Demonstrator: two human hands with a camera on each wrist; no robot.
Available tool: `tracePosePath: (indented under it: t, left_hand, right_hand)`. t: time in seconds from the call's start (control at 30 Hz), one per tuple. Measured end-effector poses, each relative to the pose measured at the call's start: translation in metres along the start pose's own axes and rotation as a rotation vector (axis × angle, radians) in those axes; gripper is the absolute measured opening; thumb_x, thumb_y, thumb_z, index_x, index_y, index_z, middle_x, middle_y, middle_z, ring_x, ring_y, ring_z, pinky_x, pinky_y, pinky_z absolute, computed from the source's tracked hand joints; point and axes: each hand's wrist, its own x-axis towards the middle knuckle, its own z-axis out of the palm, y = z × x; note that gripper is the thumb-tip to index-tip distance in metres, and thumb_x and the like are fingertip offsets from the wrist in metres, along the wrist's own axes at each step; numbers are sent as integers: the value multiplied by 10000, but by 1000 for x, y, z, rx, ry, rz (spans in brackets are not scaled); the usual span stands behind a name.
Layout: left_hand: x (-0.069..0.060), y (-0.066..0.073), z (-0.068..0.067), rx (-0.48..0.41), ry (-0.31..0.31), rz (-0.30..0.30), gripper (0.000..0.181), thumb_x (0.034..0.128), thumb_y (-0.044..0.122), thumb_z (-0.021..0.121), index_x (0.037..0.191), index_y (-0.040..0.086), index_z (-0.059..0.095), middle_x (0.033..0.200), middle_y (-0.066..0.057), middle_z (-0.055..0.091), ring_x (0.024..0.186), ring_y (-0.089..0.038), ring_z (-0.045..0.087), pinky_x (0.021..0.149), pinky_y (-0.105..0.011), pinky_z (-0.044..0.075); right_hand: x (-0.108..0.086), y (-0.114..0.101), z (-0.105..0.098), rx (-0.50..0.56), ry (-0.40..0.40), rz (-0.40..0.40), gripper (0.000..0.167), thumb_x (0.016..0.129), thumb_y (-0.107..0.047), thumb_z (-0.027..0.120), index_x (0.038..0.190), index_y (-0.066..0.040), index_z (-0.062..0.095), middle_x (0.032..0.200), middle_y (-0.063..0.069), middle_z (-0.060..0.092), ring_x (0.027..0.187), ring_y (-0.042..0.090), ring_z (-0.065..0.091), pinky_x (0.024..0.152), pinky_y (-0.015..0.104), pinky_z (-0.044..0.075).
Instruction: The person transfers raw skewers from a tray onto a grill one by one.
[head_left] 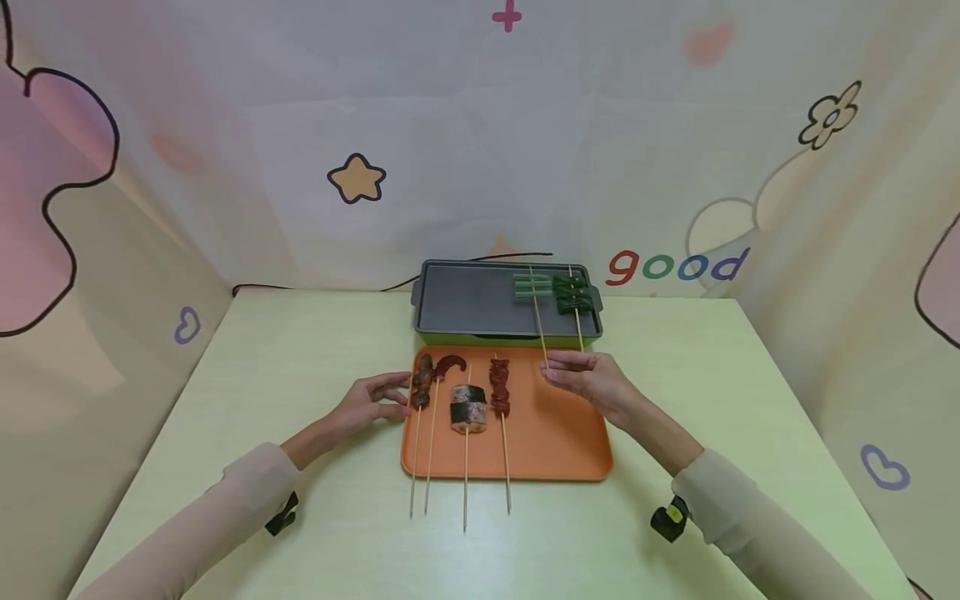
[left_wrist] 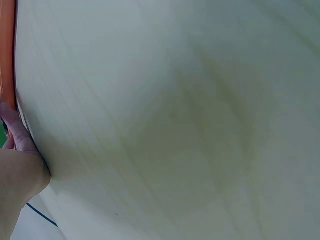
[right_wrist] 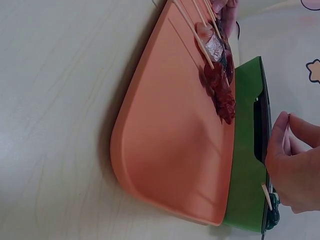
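Note:
My right hand (head_left: 596,382) pinches the lower end of a skewer of pale green vegetable pieces (head_left: 534,286), whose pieces are over the right half of the grill pan (head_left: 472,304). Beside it, a skewer of dark green leaves (head_left: 573,295) lies at the pan's right end. My left hand (head_left: 369,402) touches the left edge of the orange tray (head_left: 558,450), fingers loosely bent, by a skewer of brown pieces (head_left: 422,383). Also on the tray are a reddish curled tentacle skewer (head_left: 450,365), a skewer of black-banded rolls (head_left: 468,408) and a red meat skewer (head_left: 499,387).
The pan has a green base (right_wrist: 245,130) and stands right behind the tray on the pale table (head_left: 315,517). Skewer sticks jut past the tray's front edge. A printed cloth (head_left: 465,167) hangs behind and at both sides. A dark cord (head_left: 401,283) runs behind the pan.

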Motion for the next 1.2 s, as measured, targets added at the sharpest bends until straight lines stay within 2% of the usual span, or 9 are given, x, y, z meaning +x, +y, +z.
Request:
tracePosePath:
  t: [0.3, 0.53, 0.77, 0.97, 1.2]
  left_hand:
    - [2, 1, 1, -4, 12, -4, 658, 901, 38, 744, 1496, -33, 472, 1439, -278, 543, 977, -31, 642, 786, -162, 488]
    - [0, 1, 1, -6, 3, 0, 671, 899, 46, 743, 1503, -31, 462, 1443, -276, 538, 1000, -57, 642, 787, -173, 503]
    - [1, -1, 1, -13, 6, 12, 672, 892, 26, 743, 1498, -43, 463, 1435, -287, 541, 971, -29, 642, 770, -171, 492]
    - [2, -2, 1, -1, 6, 3, 675, 894, 49, 750, 1502, -28, 466, 1439, -273, 545, 988, -45, 640, 767, -180, 489]
    - [2, -2, 1, -1, 7, 3, 673, 898, 52, 752, 1504, -22, 467, 1443, -266, 547, 1016, -79, 645, 764, -185, 486]
  right_hand:
    - [4, 3, 0, -49, 33, 12, 510, 997, -15, 620, 1463, 120, 464, 1320, 176, 692, 1113, 171, 735, 1054, 389, 465]
    - [-2, 5, 4, -38, 10, -3, 497, 993, 17, 610, 1432, 185, 448, 1170, 167, 756, 928, 103, 765, 989, 381, 528]
    - [-8, 7, 5, -104, -6, -1, 471, 1011, 4, 587, 1426, 182, 457, 1193, 188, 744, 1014, 174, 764, 980, 367, 535]
    - [-21, 10, 1, -149, -70, 15, 490, 1025, -45, 588, 1440, 172, 442, 1223, 175, 738, 1085, 196, 747, 1011, 373, 519]
    - [-45, 26, -1, -117, -175, 49, 506, 1020, -67, 607, 1426, 189, 446, 1199, 163, 749, 1066, 185, 751, 973, 342, 551]
